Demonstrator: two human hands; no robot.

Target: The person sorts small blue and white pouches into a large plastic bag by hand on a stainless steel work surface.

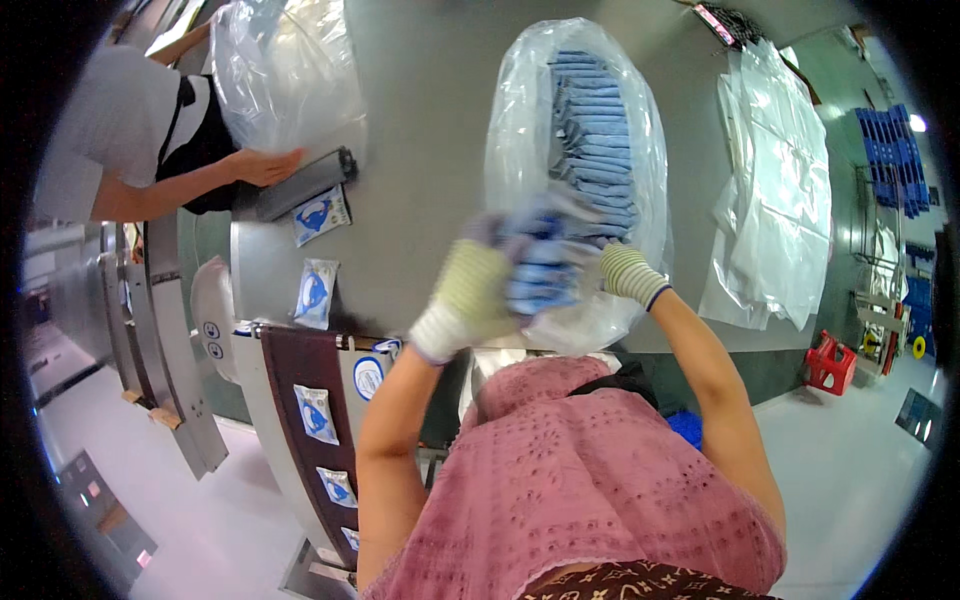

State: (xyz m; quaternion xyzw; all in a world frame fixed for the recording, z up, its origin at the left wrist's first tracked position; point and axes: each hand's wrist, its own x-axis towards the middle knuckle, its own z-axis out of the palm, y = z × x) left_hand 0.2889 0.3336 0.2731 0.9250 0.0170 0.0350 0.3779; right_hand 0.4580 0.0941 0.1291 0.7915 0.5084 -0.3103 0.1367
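My left hand (465,292), in a yellow-green and white knit glove and smeared by motion, grips a bunch of blue and white packets (543,275) at the near end of a clear plastic bag (510,110). My right hand (632,276), in a striped glove, is at the bag's near right side, right beside the bunch. Its fingers look bent inward, but their tips are hidden among packets and plastic. Inside the bag, a long row of blue packets (595,125) stands tightly packed on edge, running away from me.
Loose packets lie on the metal table (420,180) and on a dark conveyor belt (295,375) at left. A co-worker's hand (265,167) is by another clear bag (290,80). Flat plastic bags (770,190) are stacked at right; a red container (830,364) stands beyond the table.
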